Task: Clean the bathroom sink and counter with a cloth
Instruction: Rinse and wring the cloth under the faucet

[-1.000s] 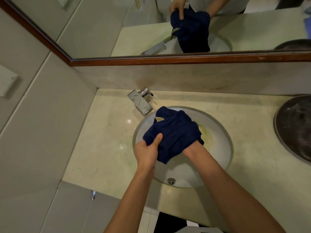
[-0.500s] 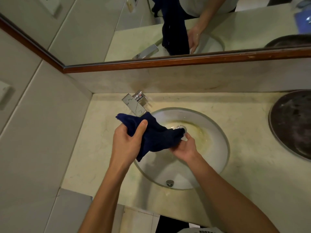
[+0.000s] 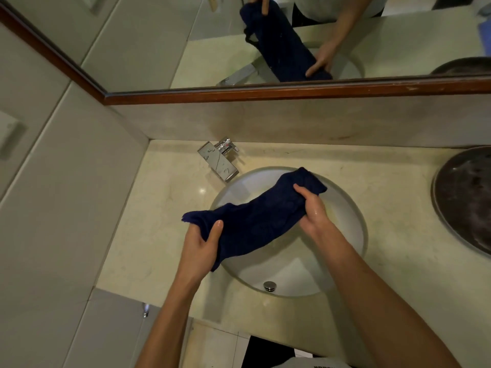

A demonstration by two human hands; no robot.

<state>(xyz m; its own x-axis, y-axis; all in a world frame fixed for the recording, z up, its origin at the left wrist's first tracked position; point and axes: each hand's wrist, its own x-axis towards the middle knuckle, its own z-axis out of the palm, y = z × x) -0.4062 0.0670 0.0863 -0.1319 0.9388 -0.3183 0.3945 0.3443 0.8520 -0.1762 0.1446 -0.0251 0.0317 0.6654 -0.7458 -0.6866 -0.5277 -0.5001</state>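
Observation:
A dark blue cloth (image 3: 255,219) is stretched diagonally above the white round sink (image 3: 350,251). My left hand (image 3: 200,245) grips its near left end over the sink's left rim. My right hand (image 3: 313,211) grips its far right end above the basin. The cloth sags between them. The sink is set into a cream marble counter (image 3: 148,240), and its drain (image 3: 269,285) shows at the near side. A chrome faucet (image 3: 219,162) stands at the back left of the sink.
A dark round tray (image 3: 467,197) lies on the counter at the right edge. A wood-framed mirror (image 3: 292,88) runs above the backsplash and reflects the hands and cloth. A tiled wall closes the left side.
The cloth was bunched in both hands, then hung from the left hand. Now my right hand has taken its far end and the cloth is pulled out lengthwise between both hands.

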